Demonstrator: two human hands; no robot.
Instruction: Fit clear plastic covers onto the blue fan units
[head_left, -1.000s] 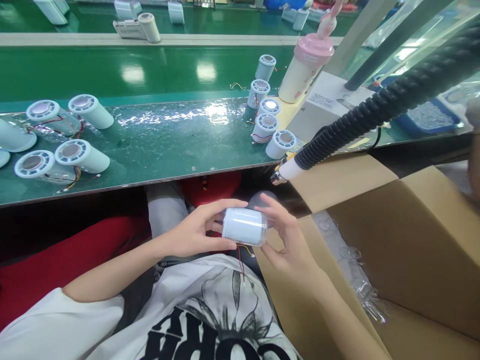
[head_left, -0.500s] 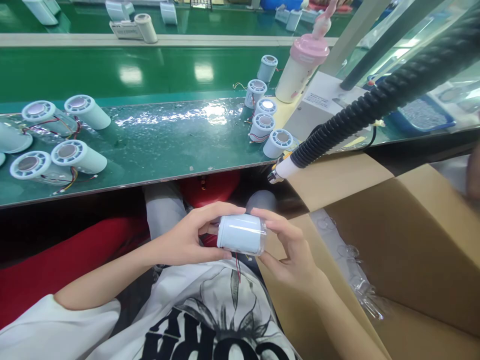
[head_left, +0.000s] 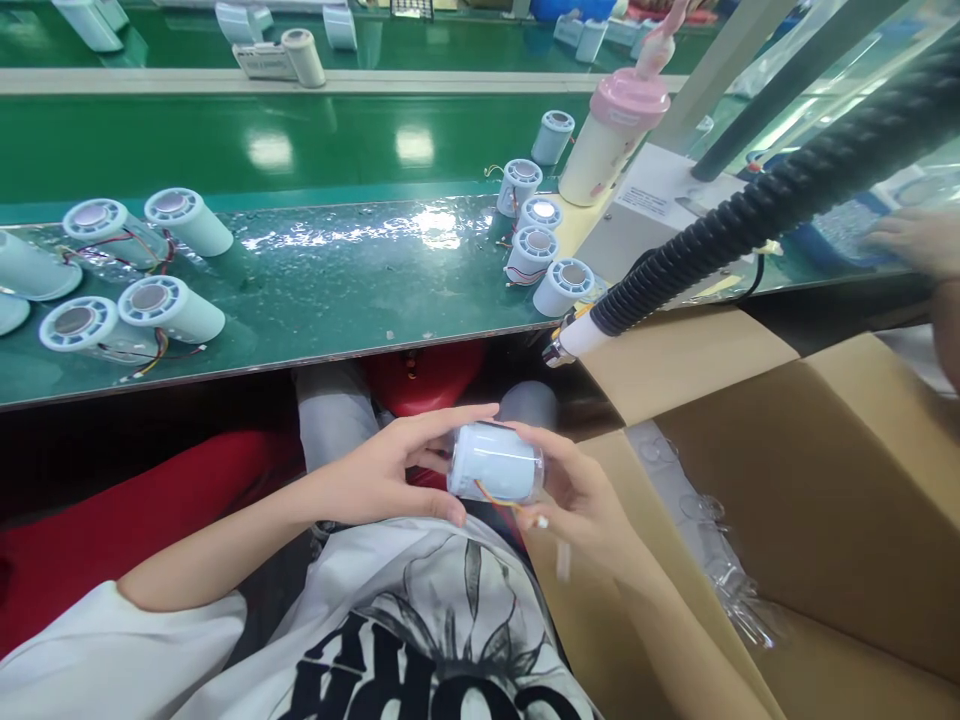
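Note:
Above my lap, a light blue cylinder (head_left: 495, 465) lies sideways between my hands, with a clear plastic sleeve around it. My left hand (head_left: 394, 470) curves about its left end, index finger along the top and thumb below. My right hand (head_left: 581, 495) grips the right end. Thin coloured wires with a small white connector (head_left: 540, 521) hang across the front, near the right thumb. Similar cylinders (head_left: 180, 308) with vented ends and wires stand on the green bench at the left. More of them, such as this cylinder (head_left: 564, 287), are grouped at the right.
An open cardboard box (head_left: 825, 480) at my right holds clear plastic pieces (head_left: 731, 575). A black corrugated hose (head_left: 750, 215) slants above it. A pink-lidded bottle (head_left: 615, 135) stands by a grey-white stand. Another person's hand (head_left: 919, 240) is at a blue tray. Behind runs a green conveyor (head_left: 337, 130).
The cylinder has turned between my hands, so the coloured wires and connector now show on its front. Another person's hand has come in at the right over the blue tray.

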